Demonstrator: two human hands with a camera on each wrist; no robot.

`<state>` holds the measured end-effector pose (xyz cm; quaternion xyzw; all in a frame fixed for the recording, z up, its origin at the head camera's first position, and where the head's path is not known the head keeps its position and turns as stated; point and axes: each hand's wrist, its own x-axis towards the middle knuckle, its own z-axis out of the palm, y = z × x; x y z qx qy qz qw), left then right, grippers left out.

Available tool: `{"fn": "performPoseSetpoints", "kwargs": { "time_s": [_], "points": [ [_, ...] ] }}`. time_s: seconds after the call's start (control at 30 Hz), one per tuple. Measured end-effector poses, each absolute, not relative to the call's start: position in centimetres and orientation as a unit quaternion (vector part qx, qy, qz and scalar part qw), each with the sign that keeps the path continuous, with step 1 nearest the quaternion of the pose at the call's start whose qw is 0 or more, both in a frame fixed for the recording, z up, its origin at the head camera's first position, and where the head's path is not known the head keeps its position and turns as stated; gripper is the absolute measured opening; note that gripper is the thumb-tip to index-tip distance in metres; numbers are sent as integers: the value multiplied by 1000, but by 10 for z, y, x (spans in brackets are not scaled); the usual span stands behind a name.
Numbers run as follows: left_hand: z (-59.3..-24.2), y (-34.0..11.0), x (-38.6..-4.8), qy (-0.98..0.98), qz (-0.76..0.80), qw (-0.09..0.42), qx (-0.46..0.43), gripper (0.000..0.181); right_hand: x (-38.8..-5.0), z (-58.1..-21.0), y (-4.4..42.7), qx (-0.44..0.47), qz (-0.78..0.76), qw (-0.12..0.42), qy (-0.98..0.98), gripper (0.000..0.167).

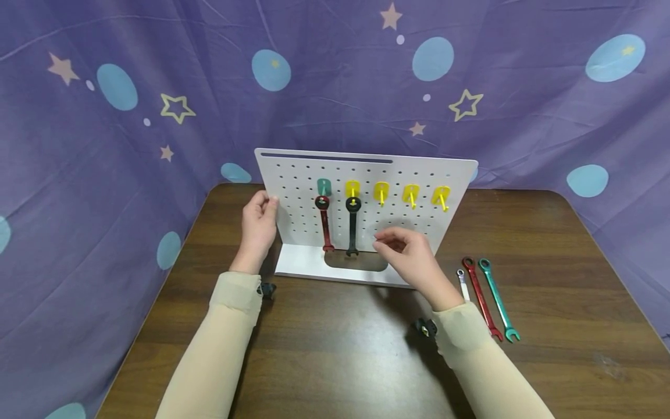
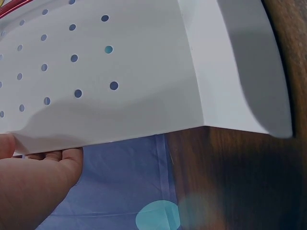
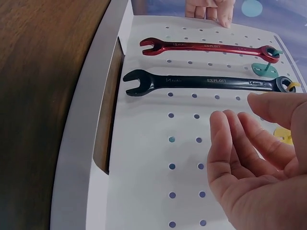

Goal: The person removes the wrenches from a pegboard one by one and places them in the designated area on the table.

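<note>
A white pegboard stands on the table. My left hand grips its left edge, the thumb on the front face and the fingers behind, as the left wrist view also shows. On the green hook hangs a red wrench, and beside it a black wrench hangs from a yellow hook. In front of the board, right of the black wrench, is my right hand. Its fingers are loosely bent, thumb and fingertips apart, with nothing between them in the right wrist view.
Three yellow hooks, among them the middle one, carry nothing. To the right of the board lie a small silver wrench, a red wrench and a green wrench on the wooden table. A purple curtain hangs behind.
</note>
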<state>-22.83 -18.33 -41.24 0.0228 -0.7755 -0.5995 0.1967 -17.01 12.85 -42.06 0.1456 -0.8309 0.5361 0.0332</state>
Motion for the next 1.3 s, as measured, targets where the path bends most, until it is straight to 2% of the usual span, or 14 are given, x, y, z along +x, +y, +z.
{"fn": "performPoseSetpoints", "kwargs": {
  "time_s": [0.43,0.77,1.3],
  "points": [
    [-410,-182,-228,-777,-599,193,23,20,-175,-418,120,147,546,41,-824,19],
    [-379,-170,-206,-771,-606,199,7,17,-179,-418,116,152,547,42,-822,21],
    [-385,-172,-211,-772,-606,194,13,18,-187,-420,101,162,558,44,-813,22]
  ]
}}
